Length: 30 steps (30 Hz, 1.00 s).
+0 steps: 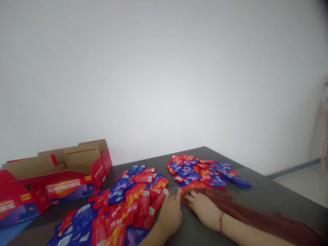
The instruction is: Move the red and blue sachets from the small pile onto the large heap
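Observation:
My left hand (pixel 171 213) rests at the right edge of the near heap of red and blue pouches (pixel 133 194). Its index finger points forward, the fingers are apart, and I see nothing held in it. My right hand (pixel 205 209), with a thin red band at the wrist, has its fingers curled onto a bunched brown cloth (pixel 225 202). The cloth trails along the tabletop toward the lower right. Just beyond it lies a second heap of red and blue pouches (pixel 197 172), which the cloth's far edge meets.
Open red cardboard boxes (pixel 69 184) with brown insides stand at the left, flaps raised, against the white wall (pixel 164 85). A blue sheet (pixel 19 232) shows at the lower left. The dark table (pixel 258 191) has its edge on the right, with floor beyond.

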Each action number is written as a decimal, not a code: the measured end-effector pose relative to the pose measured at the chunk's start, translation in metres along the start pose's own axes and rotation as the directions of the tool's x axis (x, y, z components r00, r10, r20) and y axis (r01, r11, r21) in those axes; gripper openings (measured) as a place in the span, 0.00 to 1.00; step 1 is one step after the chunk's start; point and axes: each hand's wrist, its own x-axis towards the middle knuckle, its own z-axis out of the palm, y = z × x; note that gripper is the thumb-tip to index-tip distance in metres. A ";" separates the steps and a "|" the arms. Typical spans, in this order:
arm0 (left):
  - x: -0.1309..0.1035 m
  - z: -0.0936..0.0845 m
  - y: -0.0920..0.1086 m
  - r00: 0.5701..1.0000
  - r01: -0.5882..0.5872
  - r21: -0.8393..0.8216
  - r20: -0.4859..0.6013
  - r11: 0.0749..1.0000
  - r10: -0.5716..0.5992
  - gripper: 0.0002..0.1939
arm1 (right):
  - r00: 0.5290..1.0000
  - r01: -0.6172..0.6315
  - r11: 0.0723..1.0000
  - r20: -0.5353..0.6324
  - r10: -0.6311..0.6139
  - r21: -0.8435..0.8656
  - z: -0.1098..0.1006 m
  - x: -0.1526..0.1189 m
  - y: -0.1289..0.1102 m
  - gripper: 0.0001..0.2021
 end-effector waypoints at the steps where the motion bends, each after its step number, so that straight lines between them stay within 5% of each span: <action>1: 0.000 0.000 0.000 1.000 0.004 0.006 0.001 1.000 -0.004 0.37 | 1.000 -0.016 1.000 -0.009 0.016 0.012 0.001 0.002 0.003 0.17; 8: 0.000 -0.002 0.002 1.000 0.025 0.039 0.006 0.999 -0.026 0.38 | 0.954 -0.294 0.955 -0.054 0.296 0.044 -0.012 0.004 0.038 0.20; 19: 0.000 0.005 -0.003 0.999 0.029 0.006 -0.037 1.000 -0.029 0.37 | 0.989 -0.149 0.982 -0.001 0.150 0.117 -0.009 0.026 0.012 0.14; 25: -0.001 0.001 -0.001 0.999 0.050 0.001 -0.002 0.999 -0.050 0.37 | 0.954 -0.298 0.952 -0.014 0.299 0.076 -0.014 0.021 0.023 0.18; 30: 0.001 0.002 -0.001 0.998 0.063 -0.002 0.000 0.998 -0.063 0.36 | 0.947 -0.322 0.947 0.003 0.322 0.026 -0.014 0.024 0.008 0.19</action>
